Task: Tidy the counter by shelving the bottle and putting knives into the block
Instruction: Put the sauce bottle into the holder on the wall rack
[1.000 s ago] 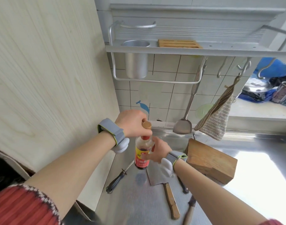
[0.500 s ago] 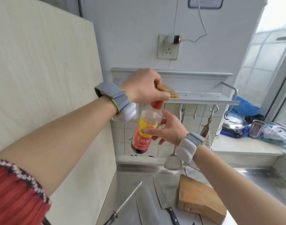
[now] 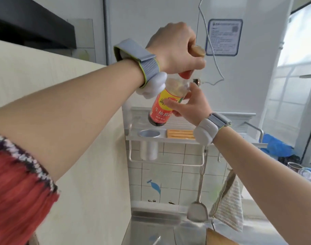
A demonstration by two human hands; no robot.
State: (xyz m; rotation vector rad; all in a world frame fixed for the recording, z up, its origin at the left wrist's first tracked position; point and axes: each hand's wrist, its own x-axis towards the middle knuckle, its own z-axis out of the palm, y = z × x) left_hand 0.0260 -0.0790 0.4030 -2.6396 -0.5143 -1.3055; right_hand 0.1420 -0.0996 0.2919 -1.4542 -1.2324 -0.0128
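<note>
A sauce bottle (image 3: 162, 106) with a red and yellow label and a gold cap hangs tilted in the air, above the left end of the metal wall shelf (image 3: 179, 139). My left hand (image 3: 176, 50) grips its neck and cap from above. My right hand (image 3: 190, 105) holds the bottle's body from the right. Only a corner of the wooden knife block (image 3: 216, 237) shows at the bottom edge. The knives are out of view.
On the shelf sit a metal cup holder (image 3: 148, 134) and a slatted wooden insert (image 3: 180, 134). A spatula (image 3: 198, 209) and a striped cloth (image 3: 229, 206) hang below it. A pale wooden panel (image 3: 91, 156) stands on the left. Blue bags (image 3: 276, 144) lie at the right.
Both hands have raised the bottle from counter level to above the shelf. The view has tilted upward, so the counter and knives have dropped out of sight.
</note>
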